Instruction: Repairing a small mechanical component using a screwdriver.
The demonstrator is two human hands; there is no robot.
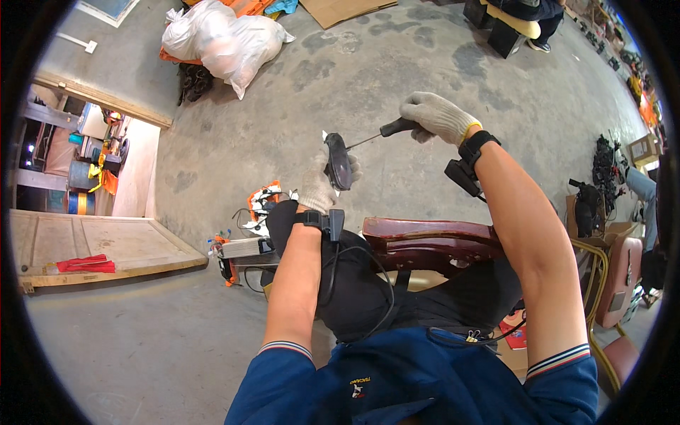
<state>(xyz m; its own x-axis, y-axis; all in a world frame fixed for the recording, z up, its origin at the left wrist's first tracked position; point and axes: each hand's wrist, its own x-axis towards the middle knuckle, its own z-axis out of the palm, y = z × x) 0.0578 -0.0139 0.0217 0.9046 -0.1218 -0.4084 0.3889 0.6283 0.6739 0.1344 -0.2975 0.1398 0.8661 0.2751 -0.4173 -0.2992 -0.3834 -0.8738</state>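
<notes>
My left hand [318,190], in a pale knitted work glove, is closed around a dark, elongated oval part [340,163] above my left knee. My right hand [440,116], gloved alike, grips a screwdriver [398,127] by its black handle. Its thin shaft points left and down, and the tip is at the right side of the dark part; whether it sits in a screw is too small to tell. Both wrists carry black strapped devices. Beyond my left knee stand an orange and white frame [263,200] and a grey finned block [246,249] with cables.
A dark red wooden piece with curved edges [432,237] lies by my legs. White plastic bags [227,42] and flat cardboard [343,10] are on the concrete floor ahead. An open wooden door [106,244] stands left; chairs [616,283] and another person's leg [643,198] are right.
</notes>
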